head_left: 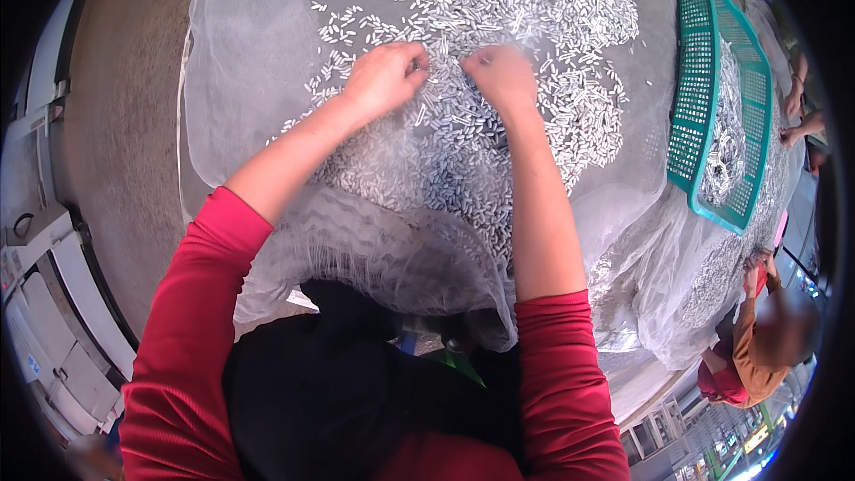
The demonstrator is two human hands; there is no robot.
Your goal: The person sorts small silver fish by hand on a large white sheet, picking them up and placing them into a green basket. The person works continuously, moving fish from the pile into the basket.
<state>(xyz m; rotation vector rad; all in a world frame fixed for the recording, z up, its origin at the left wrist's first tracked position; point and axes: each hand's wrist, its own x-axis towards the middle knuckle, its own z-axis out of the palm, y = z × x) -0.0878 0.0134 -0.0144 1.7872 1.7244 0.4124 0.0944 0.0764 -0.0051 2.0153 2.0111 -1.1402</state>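
Many small, silvery-white, rod-shaped pieces [534, 0] lie spread over a pale mesh cloth in front of me. My left hand [388, 78] is just above them, its fingers curled with thumb and forefinger drawn together. Close by on the right, my right hand [504, 78] has its fingers bent inward in a pinch. What either hand holds, if anything, is too small or hidden to make out. Sheer white netting [392, 249] is bunched on the near side and hangs over the edge toward my lap. Between my forearms the pieces look hazy and darker.
A green plastic basket [693, 89] with silvery pieces inside stands on the right. Beyond it, more pieces lie on netting, with other people's hands [793, 102] over there. A person in brown and red [757, 347] is at the far right. White cabinet-like equipment [67, 303] stands at the left.
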